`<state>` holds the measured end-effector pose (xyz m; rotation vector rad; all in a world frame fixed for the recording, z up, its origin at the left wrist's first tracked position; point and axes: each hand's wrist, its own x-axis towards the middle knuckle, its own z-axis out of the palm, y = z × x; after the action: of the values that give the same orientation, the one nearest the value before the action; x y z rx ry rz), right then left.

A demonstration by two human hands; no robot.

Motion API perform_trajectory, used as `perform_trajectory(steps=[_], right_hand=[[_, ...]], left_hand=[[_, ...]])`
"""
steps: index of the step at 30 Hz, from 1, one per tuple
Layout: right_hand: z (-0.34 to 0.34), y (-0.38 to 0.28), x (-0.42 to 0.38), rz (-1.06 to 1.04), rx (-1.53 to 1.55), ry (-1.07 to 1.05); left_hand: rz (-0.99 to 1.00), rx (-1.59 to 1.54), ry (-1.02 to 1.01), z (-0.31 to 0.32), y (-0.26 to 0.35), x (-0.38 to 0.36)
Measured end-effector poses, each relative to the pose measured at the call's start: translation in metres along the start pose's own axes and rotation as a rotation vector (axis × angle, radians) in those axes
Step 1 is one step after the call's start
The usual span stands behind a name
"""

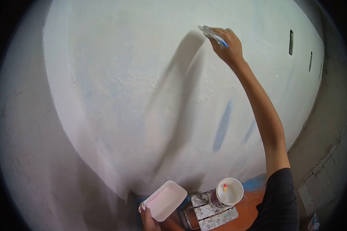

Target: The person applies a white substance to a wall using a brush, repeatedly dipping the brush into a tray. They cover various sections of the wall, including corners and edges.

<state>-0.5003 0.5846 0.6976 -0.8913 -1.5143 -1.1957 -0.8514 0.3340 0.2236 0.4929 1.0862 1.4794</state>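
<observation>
My right hand (228, 48) is raised on an outstretched arm, its fingers closed around a flat, white-smeared tool (211, 31) with a blue handle end. The tool's pale tip points up and left, close to the white wall (115, 69); whether it is a brush or a scraper I cannot tell. Low in the view, my left hand (147, 220) grips a white rectangular tray (177, 188) by its lower left side. A smooth pinkish-white layer covers the tray's inside. Something whitish and crumpled shows at the left fingers.
A white bucket (239, 192) with a small red-and-yellow item inside stands on a paint-spattered slatted stool (216, 219). Blue-grey streaks (223, 127) and dark slots (291, 42) mark the wall. Grey walls flank it, with an orange floor (250, 210) below.
</observation>
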Motion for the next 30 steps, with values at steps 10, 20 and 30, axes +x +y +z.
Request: perform_trajectory(steps=[10,20,30], right_hand=[[0.038,-0.085,-0.212,-0.214,-0.018,-0.306],[0.028,-0.024,-0.098,-0.028,0.121,-0.503],[0.052,-0.032,-0.076,-0.101,-0.119,-0.095]], left_hand=[[-0.074,-0.069,-0.054,0.016,0.017,0.002],[-0.067,-0.008,-0.096,0.0,0.022,0.004],[-0.094,-0.035,-0.075,-0.024,0.024,0.011]])
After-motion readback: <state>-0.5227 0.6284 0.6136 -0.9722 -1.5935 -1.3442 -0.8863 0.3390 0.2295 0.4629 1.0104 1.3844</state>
